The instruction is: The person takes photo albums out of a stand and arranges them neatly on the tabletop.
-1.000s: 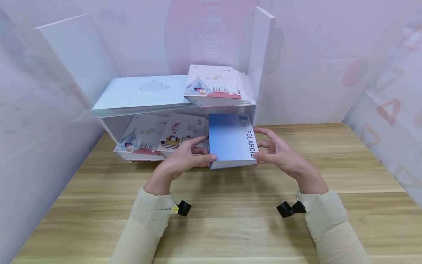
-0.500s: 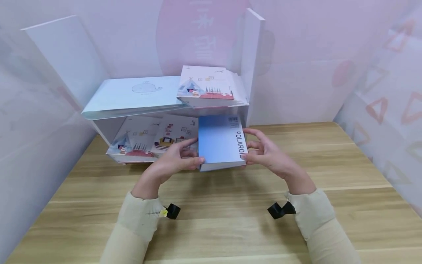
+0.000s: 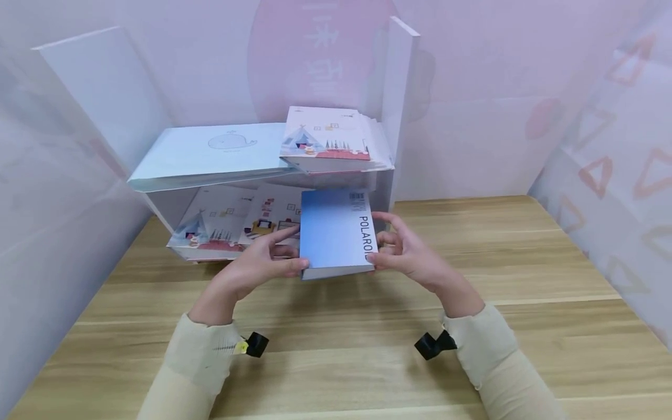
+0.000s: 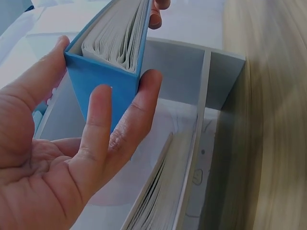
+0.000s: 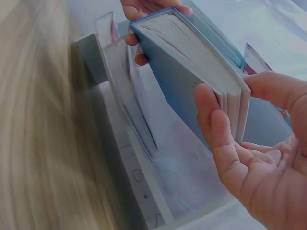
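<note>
A blue photo album (image 3: 336,227) marked POLAROID is held between both hands, tilted, in front of the shelf's lower level. My left hand (image 3: 257,262) pinches its left edge, thumb (image 3: 294,265) at the near corner of the cover. On the opposite edge, my right hand (image 3: 409,254) grips with the thumb on top and fingers beneath. In the left wrist view the album's blue spine (image 4: 103,81) lies across the fingers; the right wrist view shows its page edges (image 5: 192,52) fanned slightly between the covers.
Behind it stands a white shelf (image 3: 401,87). On top lie a pale blue whale album (image 3: 210,154) and a stack with a tent picture (image 3: 325,134). Two illustrated albums, one with a tent (image 3: 210,227), lean in the lower level. The wooden table (image 3: 336,367) extends in front.
Both hands have carried the photo album left and slightly toward me, out from the lower level's right side. The head view has also shifted a little. The grip looks the same.
</note>
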{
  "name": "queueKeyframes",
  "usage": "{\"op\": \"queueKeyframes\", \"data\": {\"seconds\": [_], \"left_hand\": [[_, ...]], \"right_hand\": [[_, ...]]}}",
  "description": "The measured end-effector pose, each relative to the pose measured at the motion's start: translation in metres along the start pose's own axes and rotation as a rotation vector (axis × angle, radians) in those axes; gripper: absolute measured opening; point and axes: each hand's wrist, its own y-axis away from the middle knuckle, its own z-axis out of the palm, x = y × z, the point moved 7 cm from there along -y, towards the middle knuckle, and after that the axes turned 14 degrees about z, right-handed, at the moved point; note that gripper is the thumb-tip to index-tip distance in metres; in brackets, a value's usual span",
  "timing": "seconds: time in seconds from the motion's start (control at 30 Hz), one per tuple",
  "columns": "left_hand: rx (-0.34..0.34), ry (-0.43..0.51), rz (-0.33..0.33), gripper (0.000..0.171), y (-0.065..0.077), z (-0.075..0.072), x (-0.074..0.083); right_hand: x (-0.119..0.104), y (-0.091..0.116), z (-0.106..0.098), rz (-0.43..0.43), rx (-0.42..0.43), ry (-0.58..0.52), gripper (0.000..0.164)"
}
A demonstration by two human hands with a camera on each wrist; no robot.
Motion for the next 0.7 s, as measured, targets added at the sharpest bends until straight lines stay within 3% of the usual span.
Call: {"op": "queueKeyframes", "data": {"seconds": [0.7], "left_hand": [[-0.057, -0.027, 0.032, 0.089, 0.021, -0.022, -0.004]], "right_hand": [[0.002, -0.006, 0.035, -0.007, 0.000, -0.057, 0.083]]}}
